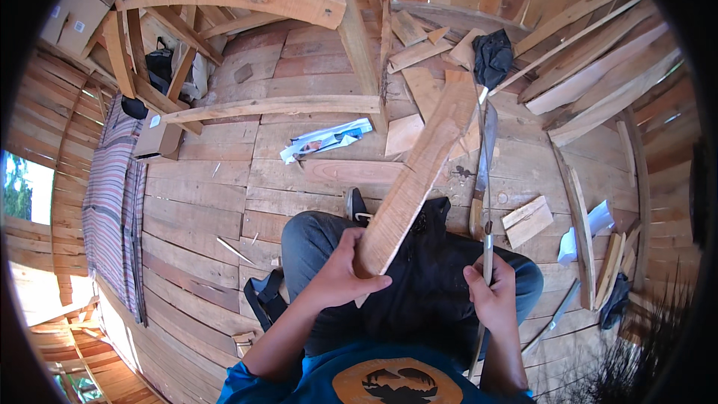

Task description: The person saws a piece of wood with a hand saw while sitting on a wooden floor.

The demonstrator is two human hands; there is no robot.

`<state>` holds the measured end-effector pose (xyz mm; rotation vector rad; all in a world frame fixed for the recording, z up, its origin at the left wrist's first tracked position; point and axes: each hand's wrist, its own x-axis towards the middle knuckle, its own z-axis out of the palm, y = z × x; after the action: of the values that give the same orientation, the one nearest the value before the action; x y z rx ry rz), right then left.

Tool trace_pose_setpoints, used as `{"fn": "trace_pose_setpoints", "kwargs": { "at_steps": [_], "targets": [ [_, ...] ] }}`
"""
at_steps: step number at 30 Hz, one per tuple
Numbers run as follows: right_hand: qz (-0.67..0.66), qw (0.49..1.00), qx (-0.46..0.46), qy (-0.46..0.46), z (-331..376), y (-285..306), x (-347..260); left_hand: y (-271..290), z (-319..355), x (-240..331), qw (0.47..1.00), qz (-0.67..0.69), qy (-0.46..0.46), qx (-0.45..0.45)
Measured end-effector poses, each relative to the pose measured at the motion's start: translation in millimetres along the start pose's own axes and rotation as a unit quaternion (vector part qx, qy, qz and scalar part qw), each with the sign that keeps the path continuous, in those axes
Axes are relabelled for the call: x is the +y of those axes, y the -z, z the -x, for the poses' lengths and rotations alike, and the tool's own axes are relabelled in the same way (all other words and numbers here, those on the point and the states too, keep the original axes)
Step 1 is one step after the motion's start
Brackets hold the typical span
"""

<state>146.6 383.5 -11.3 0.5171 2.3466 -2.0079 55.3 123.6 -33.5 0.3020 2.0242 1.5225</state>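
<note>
My left hand (346,273) grips the near end of a long wooden board (415,172), thumb on top and fingers around the edge. The board slants away from my lap toward the far right. My right hand (493,288) is closed around a slender metal tool, which looks like a bow saw (488,243) seen edge-on. Its thin straight part reaches forward, and a curved part runs back beside my forearm. Just beyond that hand, a long knife (486,153) with a wooden handle lies close beside the saw. My crossed legs are beneath the board.
A wooden frame (355,52) stands ahead on the plank floor (202,209). Offcuts (426,52) and a black bag (492,60) lie at the far right. Boards (591,67) lean along the right wall. A torn blue-white wrapper (327,141) and striped cloth (112,202) are left.
</note>
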Motion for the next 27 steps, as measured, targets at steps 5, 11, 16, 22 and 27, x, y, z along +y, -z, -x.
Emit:
{"fn": "trace_pose_setpoints", "kwargs": {
  "at_steps": [5,11,16,22,27],
  "targets": [
    [-0.064,0.994,0.087,-0.010,21,17,-29,-45,-38,-8,0.931,0.262,-0.003,-0.254],
    [-0.055,0.987,0.148,0.015,43,32,-34,-89,-38,-15,0.842,0.397,-0.010,-0.366],
    [0.073,0.993,0.094,-0.007,39,35,-25,-88,-19,-5,0.829,0.392,0.034,-0.398],
    [0.010,1.000,-0.001,-0.014,32,23,-19,-61,-2,-11,0.892,0.265,0.156,-0.332],
    [-0.098,0.988,-0.088,-0.080,11,25,-4,-51,1,-35,0.910,0.191,0.057,-0.363]
  ]
}}
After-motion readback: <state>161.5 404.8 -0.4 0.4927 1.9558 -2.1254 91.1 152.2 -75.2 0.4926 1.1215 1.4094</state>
